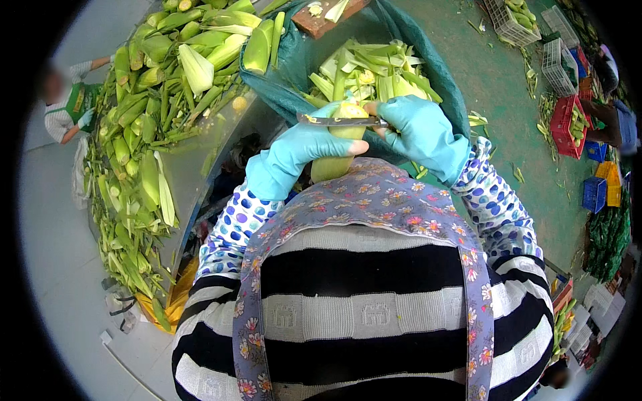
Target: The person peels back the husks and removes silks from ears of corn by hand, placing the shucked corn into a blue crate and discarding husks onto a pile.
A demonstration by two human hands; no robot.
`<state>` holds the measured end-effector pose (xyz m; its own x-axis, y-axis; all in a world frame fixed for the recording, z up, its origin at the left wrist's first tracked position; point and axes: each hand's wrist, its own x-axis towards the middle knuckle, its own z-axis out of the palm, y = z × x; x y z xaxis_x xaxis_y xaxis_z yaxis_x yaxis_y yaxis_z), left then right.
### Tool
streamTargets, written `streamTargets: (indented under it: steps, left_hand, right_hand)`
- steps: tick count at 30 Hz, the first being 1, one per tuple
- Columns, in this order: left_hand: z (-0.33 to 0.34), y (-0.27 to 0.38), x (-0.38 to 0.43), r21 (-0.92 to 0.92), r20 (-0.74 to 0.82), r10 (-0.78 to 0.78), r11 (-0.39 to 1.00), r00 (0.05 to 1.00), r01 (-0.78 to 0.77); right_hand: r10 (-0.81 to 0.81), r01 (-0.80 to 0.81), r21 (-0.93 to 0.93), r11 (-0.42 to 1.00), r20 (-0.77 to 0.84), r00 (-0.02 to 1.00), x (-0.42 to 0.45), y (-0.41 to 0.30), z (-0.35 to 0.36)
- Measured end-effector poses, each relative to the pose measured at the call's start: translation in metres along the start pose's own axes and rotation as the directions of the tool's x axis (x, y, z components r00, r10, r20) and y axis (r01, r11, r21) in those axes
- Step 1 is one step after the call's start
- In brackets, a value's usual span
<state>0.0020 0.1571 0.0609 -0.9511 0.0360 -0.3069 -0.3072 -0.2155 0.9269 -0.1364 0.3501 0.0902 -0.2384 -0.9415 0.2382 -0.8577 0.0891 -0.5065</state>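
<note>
My left hand (301, 150), in a light blue glove with a bare thumb tip, grips a green-husked ear of corn (346, 131) upright in front of my apron. The ear's top shows a pale yellow cut face. In my right hand (419, 133), also gloved, is the handle of a knife (346, 122). Its blade lies crosswise against the ear just below the cut face, with yellow bits on the metal. Beyond both hands a green woven sack (441, 65) gapes wide, holding cut husks and stalk ends (381, 70).
On the left, a metal table (188, 175) bears a heap of corn ears and husks (145, 100); a co-worker (75, 100) stands behind it. A brick-coloured block (313, 25) sits at the sack's far rim. Crates, including a red crate (567, 128), and another person stand right.
</note>
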Motion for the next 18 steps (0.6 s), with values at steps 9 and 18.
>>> streamTargets:
  steps: [9,18]
  left_hand:
    - [0.002,-0.009,-0.008,0.04,-0.068,-0.096,0.994,0.993,0.099]
    - [0.01,0.006,-0.012,-0.133,-0.037,-0.113,0.985,0.993,0.107]
  right_hand:
    - [0.177,-0.171,-0.084,0.982,0.081,0.981,-0.033,0.034,0.003]
    - [0.174,-0.174,0.025,0.984,0.001,0.985,-0.027,0.014,-0.007]
